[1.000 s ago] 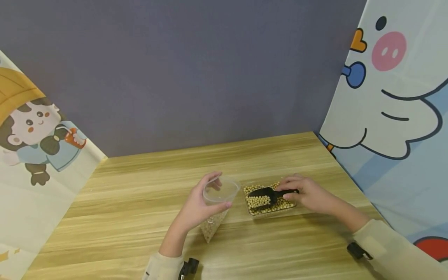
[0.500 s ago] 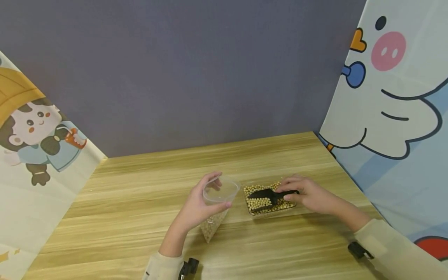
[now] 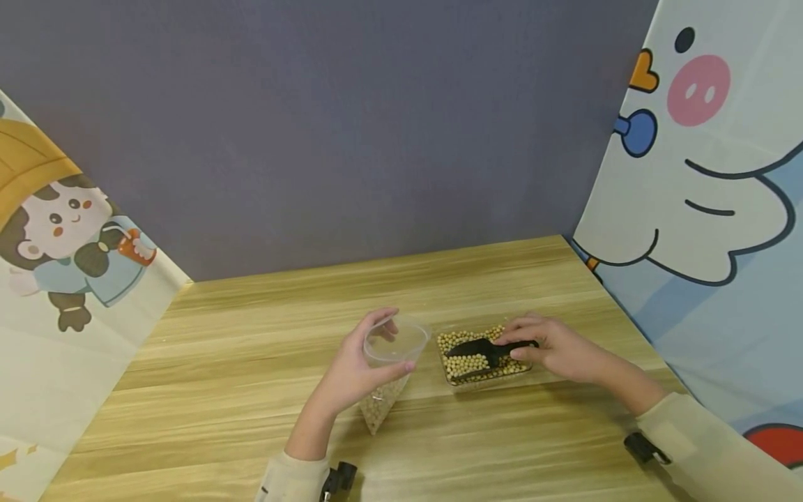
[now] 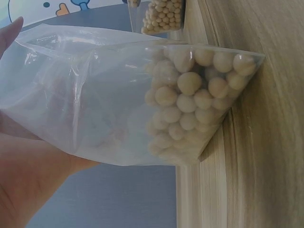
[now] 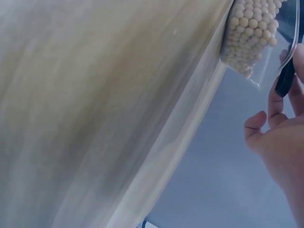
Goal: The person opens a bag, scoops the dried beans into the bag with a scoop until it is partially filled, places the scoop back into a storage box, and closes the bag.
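My left hand (image 3: 350,371) holds a clear plastic bag (image 4: 109,104) by its mouth, thumb and fingers spread round the wide rim. Pale round beans, like soybeans (image 4: 190,99), fill the bag's pointed lower end, which comes down at the table. To the right, a clear rectangular container (image 3: 489,384) holds more yellow soybeans (image 5: 251,28). My right hand (image 3: 555,346) grips the handle of a black scoop (image 3: 492,352) from above. The scoop's blade lies in the container among the soybeans, with a layer of them inside it.
The wood-grain table (image 3: 251,362) stretches left of the bag and in front of the container. A grey panel (image 3: 376,139) rises behind it. Printed cartoon panels stand at the left (image 3: 63,314) and right (image 3: 690,209) sides.
The scoop has shifted very slightly in the soybeans, and the beans in it lie a little differently. The left hand and the bag stay in place.
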Tool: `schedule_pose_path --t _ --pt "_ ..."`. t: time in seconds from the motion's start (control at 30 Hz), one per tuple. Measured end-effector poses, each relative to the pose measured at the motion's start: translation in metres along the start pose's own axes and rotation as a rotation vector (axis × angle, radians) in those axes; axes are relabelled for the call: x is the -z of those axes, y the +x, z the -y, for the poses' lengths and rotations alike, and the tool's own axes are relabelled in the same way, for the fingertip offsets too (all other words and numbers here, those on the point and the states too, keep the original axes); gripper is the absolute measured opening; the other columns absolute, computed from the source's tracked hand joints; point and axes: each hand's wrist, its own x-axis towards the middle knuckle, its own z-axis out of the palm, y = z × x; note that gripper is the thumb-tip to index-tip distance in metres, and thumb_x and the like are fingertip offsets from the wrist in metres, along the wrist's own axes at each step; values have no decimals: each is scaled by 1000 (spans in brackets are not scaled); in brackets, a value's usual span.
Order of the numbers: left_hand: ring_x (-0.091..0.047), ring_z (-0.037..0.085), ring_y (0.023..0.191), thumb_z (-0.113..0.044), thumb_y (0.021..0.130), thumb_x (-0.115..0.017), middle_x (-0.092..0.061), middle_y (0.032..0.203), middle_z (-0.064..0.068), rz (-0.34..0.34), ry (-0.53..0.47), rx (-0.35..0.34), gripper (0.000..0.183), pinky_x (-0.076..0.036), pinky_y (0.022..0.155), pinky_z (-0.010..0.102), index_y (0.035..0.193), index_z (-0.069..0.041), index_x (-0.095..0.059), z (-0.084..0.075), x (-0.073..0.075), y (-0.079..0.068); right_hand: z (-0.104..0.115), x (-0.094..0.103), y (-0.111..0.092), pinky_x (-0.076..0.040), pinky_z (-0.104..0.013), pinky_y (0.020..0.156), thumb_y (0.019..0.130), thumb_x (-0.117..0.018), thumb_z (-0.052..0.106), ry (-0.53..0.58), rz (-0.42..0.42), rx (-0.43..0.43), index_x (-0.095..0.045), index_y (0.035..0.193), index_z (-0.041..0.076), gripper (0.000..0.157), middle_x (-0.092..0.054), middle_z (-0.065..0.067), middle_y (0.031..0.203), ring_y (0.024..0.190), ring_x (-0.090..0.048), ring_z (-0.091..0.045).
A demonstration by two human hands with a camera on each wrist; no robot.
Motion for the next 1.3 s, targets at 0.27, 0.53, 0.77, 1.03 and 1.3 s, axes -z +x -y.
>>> schedule_pose_path --t 0.27,0.53,0.77,1.03,1.3 --pt "-59 21 122 -29 80 -93 -63 133 -1 5 2 18 85 -51 107 52 154 -23 -51 -2 0 -1 0 1 1 -59 -32 92 99 -73 16 4 -7 44 -79 123 23 25 -74 1 124 118 -64 -12" --pt "-59 21 123 -27 79 -94 -64 133 -1 5 -13 41 87 -49 109 58 155 -21 -51 -3 0 0 -2 0 -3 -59 -31 92 98 -74 18 33 -2 25 -79 125 24 27 -74 1 126 119 -61 -6" --pt "-59 20 123 -29 80 -94 -63 133 -2 8 -4 38 85 -49 109 54 154 -26 -51 -3 1 -1 1 2 -3 -58 -32 95 99 -73 18 36 12 13 -79 124 24 26 -73 -1 128 122 -60 -8" --pt "-59 21 123 -28 80 -93 -63 134 2 7 -5 26 86 -50 108 56 154 -23 -50 -3 1 -1 4 6 4 -59 -38 93 101 -71 17 -51 48 55 -78 125 24 26 -73 2 125 120 -64 -25" --pt "-59 22 123 -28 80 -93 -63 133 -1 5 -5 32 86 -50 109 57 155 -23 -50 -4 1 -1 5 4 -2 -58 -48 101 99 -74 21 -28 32 -8 -79 125 26 27 -74 -4 132 125 -64 -35"
